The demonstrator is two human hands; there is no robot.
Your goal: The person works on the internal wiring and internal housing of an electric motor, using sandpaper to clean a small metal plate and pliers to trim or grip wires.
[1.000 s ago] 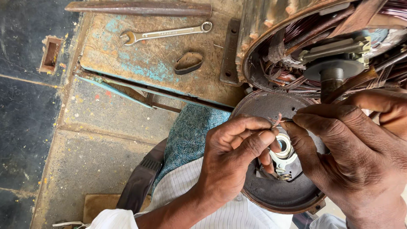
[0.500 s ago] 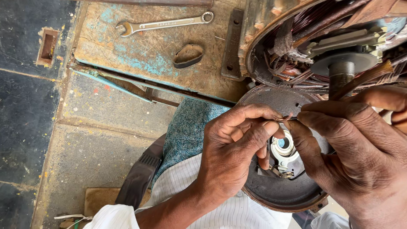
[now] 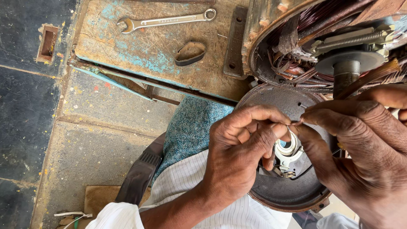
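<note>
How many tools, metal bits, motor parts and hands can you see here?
Spanners: 1, the silver spanner on the worn board.
Loose metal pieces: 2, the oval ring and the flat bar with holes.
Motor parts: 2, the round end cover and the copper-wound motor body.
Hands: 2, left hand and right hand, pinching a thin wire.
Total: 7

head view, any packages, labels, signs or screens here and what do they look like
No packages, labels, signs or screens show.
Only marking: small stamped characters along the shank of the silver wrench, lying on the worn blue-painted board at the top.
</note>
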